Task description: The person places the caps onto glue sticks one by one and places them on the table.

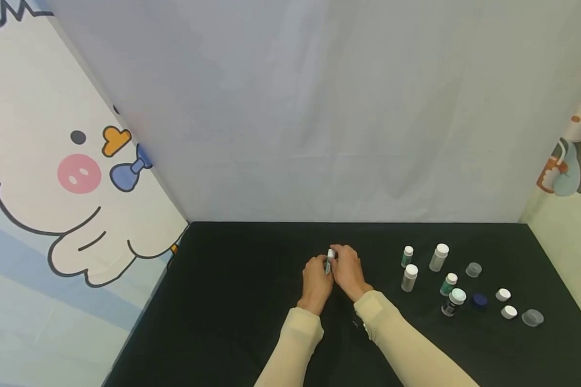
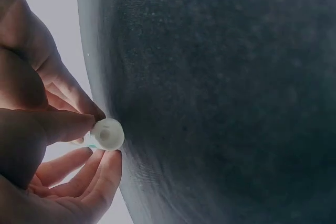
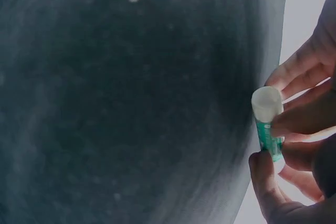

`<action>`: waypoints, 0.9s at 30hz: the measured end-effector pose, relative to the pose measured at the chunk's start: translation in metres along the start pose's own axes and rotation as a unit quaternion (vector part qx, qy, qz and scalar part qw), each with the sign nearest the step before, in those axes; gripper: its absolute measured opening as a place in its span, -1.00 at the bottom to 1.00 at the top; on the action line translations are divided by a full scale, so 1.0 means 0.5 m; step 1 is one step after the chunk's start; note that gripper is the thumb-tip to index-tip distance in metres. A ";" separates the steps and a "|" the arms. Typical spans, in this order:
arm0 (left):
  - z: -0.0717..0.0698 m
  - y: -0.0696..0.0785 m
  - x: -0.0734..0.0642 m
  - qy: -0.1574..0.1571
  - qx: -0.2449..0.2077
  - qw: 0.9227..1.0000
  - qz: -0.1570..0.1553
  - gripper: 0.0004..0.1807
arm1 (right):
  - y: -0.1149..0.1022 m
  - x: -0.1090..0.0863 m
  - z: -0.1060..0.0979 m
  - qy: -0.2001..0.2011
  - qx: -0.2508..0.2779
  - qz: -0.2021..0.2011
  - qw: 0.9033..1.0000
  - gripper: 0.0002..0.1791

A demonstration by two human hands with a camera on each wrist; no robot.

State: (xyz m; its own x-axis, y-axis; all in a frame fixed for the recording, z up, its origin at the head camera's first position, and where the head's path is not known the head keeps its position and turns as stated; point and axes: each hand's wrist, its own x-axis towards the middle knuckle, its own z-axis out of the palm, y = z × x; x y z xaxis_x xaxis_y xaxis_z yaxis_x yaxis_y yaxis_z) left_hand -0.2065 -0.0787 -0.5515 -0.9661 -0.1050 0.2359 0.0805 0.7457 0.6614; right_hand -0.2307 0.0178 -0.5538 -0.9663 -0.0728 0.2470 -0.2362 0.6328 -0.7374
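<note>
Evidently, One Slim Vial (image 1: 329,259) Takes a Two-Handed Pinch

Head view: over the black table (image 1: 232,301), the left hand (image 1: 316,285) pinches the vial from seven o'clock and the right hand (image 1: 349,273) pinches it from four. Its white cap (image 1: 331,252) points roughly to twelve, within fingertip reach. Gripping from both sides probably steadies so narrow a thing. At three to four o'clock, well apart from the hands, stand five white-topped bottles (image 1: 409,278), with white caps (image 1: 509,312), a dark-blue lid (image 1: 479,301) and clear cups (image 1: 533,318) beyond; that spacing seemingly spares them a knock from a sleeve.

Left wrist view: the vial sits near eight o'clock, cap end facing the lens, fingertips bunched closely about it. Whether its base touches the table cannot be told.

Right wrist view: it appears between three and four o'clock, cap leaning toward eleven, green label (image 3: 266,136) partly showing. Fingers press around cap and label, perhaps so neither end slips; which fingertip belongs to which hand is unclear.
</note>
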 end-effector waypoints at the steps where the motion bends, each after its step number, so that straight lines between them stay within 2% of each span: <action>1: 0.001 0.000 0.000 -0.001 0.000 1.000 0.000 -0.88 | 0.001 0.000 0.000 -0.004 0.000 0.003 1.000 -0.67; 4: 0.003 0.001 -0.003 -0.004 0.005 1.000 0.004 -0.89 | 0.003 0.000 0.002 -0.011 0.002 0.008 1.000 -0.67; 14: 0.010 0.000 -0.009 -0.001 0.024 1.000 0.019 -0.90 | 0.007 -0.001 0.004 -0.004 -0.005 -0.012 1.000 -0.69; 22: 0.013 0.004 -0.022 0.019 0.009 0.999 0.028 -0.85 | 0.006 -0.011 -0.013 -0.017 -0.005 0.006 1.000 -0.66; 27: 0.009 -0.001 -0.039 0.046 0.017 0.999 0.021 -0.72 | -0.011 -0.013 -0.021 -0.011 -0.006 -0.008 1.000 -0.67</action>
State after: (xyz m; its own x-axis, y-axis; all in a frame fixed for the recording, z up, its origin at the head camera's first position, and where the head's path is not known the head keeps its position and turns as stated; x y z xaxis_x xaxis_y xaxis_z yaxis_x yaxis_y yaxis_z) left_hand -0.1889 -0.0740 -0.5594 -0.9352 -0.1325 0.3284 0.1103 0.7722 0.6257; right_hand -0.2221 0.0229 -0.5451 -0.9641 -0.0997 0.2460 -0.2514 0.6408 -0.7254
